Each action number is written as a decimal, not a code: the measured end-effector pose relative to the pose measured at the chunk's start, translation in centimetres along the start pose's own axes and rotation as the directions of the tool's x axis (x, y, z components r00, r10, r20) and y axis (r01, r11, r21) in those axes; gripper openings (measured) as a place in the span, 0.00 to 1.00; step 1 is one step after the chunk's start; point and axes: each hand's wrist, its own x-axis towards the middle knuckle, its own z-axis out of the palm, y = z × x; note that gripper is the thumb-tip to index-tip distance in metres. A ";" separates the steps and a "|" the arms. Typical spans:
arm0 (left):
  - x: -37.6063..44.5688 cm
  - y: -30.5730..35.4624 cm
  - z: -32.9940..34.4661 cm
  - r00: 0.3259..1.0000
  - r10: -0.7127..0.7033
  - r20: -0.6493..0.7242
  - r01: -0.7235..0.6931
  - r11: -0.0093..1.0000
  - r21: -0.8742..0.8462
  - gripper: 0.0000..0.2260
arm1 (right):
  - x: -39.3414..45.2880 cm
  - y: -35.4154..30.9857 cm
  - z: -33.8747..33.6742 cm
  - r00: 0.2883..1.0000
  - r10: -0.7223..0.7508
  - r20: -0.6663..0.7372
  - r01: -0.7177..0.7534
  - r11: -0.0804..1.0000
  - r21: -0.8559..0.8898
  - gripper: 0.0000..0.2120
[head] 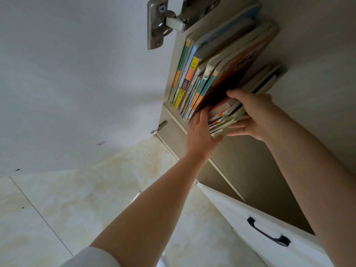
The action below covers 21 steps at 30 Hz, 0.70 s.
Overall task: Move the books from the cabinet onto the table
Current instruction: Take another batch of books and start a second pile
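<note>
We see both arms reaching into an open cabinet (240, 157), where a row of books (192, 81) stands on a shelf (174, 117). The left hand (200, 132) lies flat, fingers straight and together, against the left face of a small bundle of books (224, 116) at the right end of the row, its thumb tucked under the bundle's lower corner. The right hand (252, 114) grips the same bundle from the other side, thumb curled over the top edge and fingers spread beneath it. The bundle sits at the front edge of the shelf, leaning against a large orange-covered book (237, 72). To the left, a white cabinet door (77, 74) stands open on a metal hinge (163, 22). Lower right, another white door (250, 224) carries a dark handle (267, 234). Pale tiled floor (77, 199) lies below.
</note>
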 end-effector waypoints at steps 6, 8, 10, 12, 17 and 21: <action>0.8 0.2 0.4 0.992 0.097 -0.084 -0.100 0.994 -0.043 0.25 | 0.5 0.8 -0.9 0.999 -0.049 -0.001 0.049 0.999 0.011 0.27; 0.3 -0.2 0.5 0.983 0.150 -0.111 -0.152 0.988 -0.012 0.23 | 0.1 1.2 -1.2 0.999 -0.050 0.001 0.050 0.999 0.014 0.26; -0.5 -0.5 0.3 0.978 0.172 -0.122 -0.173 0.985 0.003 0.22 | -0.6 1.6 -1.3 0.998 -0.053 0.017 0.053 0.999 -0.004 0.24; -1.5 -0.9 -0.4 0.976 0.180 -0.123 -0.180 0.984 0.009 0.20 | -1.8 2.0 -1.1 0.998 -0.051 0.045 0.052 0.998 -0.025 0.21; -5.4 -2.7 -3.4 0.977 0.188 -0.097 -0.189 0.982 -0.001 0.21 | -5.1 4.8 0.5 0.998 -0.017 0.052 0.021 0.998 -0.067 0.20; -7.5 -4.3 -5.5 0.990 0.124 -0.071 -0.130 0.988 -0.081 0.22 | -7.5 7.3 1.9 0.987 -0.077 0.145 0.089 0.993 -0.083 0.26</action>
